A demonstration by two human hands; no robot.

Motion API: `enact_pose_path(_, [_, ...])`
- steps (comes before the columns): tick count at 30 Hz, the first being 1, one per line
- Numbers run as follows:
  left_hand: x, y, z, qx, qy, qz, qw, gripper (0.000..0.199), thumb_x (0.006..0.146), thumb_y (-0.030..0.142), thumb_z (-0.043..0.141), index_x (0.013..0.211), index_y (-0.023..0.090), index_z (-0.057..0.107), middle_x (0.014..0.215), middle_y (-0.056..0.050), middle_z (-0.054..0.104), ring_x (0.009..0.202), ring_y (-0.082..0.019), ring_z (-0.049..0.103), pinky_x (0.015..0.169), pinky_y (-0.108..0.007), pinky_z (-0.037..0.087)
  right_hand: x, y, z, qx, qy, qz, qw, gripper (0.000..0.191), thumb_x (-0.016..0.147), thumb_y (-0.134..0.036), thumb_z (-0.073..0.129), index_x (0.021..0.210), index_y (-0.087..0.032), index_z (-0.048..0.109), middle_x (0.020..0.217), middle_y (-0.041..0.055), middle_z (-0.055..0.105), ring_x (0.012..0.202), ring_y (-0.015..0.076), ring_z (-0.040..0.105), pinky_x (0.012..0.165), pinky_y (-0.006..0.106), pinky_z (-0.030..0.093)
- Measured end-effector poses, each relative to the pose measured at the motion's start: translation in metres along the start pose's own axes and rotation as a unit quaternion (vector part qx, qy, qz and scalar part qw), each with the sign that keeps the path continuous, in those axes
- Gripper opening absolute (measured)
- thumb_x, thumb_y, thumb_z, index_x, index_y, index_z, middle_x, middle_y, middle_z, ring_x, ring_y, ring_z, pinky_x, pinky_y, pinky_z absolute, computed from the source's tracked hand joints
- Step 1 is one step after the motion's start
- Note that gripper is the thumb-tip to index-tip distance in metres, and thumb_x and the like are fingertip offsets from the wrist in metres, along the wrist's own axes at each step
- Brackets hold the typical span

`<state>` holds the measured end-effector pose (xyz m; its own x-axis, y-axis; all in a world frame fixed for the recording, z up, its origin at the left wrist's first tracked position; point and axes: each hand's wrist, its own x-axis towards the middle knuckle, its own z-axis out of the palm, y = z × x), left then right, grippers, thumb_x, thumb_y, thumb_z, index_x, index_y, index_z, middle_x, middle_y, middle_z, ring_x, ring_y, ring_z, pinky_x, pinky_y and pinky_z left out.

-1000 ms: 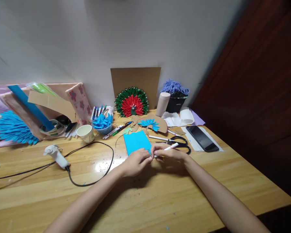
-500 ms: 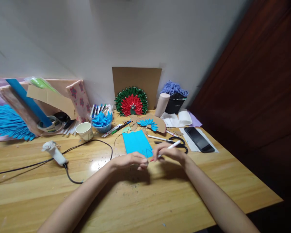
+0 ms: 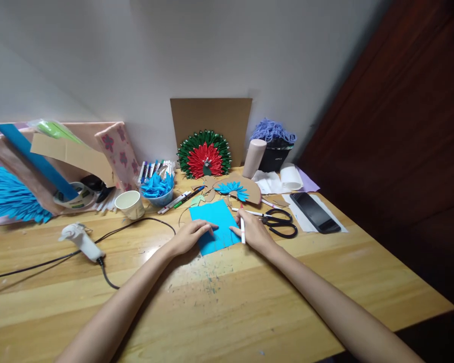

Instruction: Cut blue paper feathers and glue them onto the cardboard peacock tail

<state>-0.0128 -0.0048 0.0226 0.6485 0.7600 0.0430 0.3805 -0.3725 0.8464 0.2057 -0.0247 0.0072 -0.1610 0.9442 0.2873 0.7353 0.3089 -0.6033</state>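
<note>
A bright blue sheet (image 3: pixel 220 214) lies on the wooden table, with faint drawn lines near its front edge. My left hand (image 3: pixel 189 236) rests open on the left part of this sheet, fingers spread and palm down. My right hand (image 3: pixel 255 233) is at the sheet's right edge, closed around a white marker (image 3: pixel 242 231). The marker's red end points away from me and its white end towards me. Black-handled scissors (image 3: pixel 282 219) lie just beyond my right hand, their blades partly hidden by it.
A hot glue gun (image 3: pixel 83 244) with a black cable lies left, near a paper cup (image 3: pixel 130 204) and a bowl (image 3: pixel 159 199) of blue pieces. A green and red peacock craft (image 3: pixel 208 159) leans on cardboard behind. A phone (image 3: pixel 315 213) lies right. Small scraps dot the table.
My hands, close together in front of the sheet before, have moved apart and forward onto it. The marker has turned, its red end swinging from pointing left to pointing away.
</note>
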Motion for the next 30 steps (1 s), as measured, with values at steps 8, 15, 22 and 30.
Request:
enact_pose_path(8, [-0.001,-0.009,0.0,0.07,0.001,0.025,0.997,0.039,0.088,0.044,0.032,0.085,0.022,0.064,0.112,-0.001,0.061,0.103,-0.018,0.053,0.092,-0.029,0.037,-0.001,0.014,-0.013,0.032,0.034,0.025,0.999,0.006,0.072,-0.021,0.052,0.074,-0.02,0.046,0.064,-0.0012,0.056,0.052,0.0122,0.05,0.051,0.021,0.035])
enact_pose_path(15, [-0.002,-0.01,0.002,0.125,-0.005,0.043,0.991,0.037,0.089,0.04,0.032,0.104,0.022,0.061,0.117,-0.002,0.058,0.11,-0.018,0.049,0.094,-0.032,0.037,0.008,0.032,-0.031,0.025,0.046,0.062,0.997,0.012,0.069,-0.026,0.06,0.07,-0.02,0.05,0.063,-0.0001,0.058,0.055,0.0146,0.052,0.052,0.023,0.036])
enact_pose_path(22, [0.0,-0.014,0.005,0.175,-0.017,0.1,0.979,0.033,0.088,0.038,0.037,0.099,0.022,0.063,0.116,-0.004,0.058,0.11,-0.018,0.05,0.092,-0.031,0.039,0.002,-0.003,-0.039,0.282,0.023,0.021,0.959,0.034,0.088,-0.042,0.03,0.101,-0.021,0.053,0.073,0.0033,0.06,0.075,0.0177,0.058,0.072,0.03,0.043])
enact_pose_path(30, [0.0,-0.019,0.006,0.169,-0.014,0.117,0.979,0.03,0.086,0.037,0.041,0.101,0.023,0.064,0.115,-0.004,0.059,0.115,-0.019,0.046,0.093,-0.032,0.039,-0.01,-0.005,0.005,0.394,-0.123,0.07,0.908,0.015,0.077,-0.032,0.053,0.078,-0.018,0.055,0.076,0.0022,0.061,0.074,0.0154,0.06,0.065,0.026,0.045])
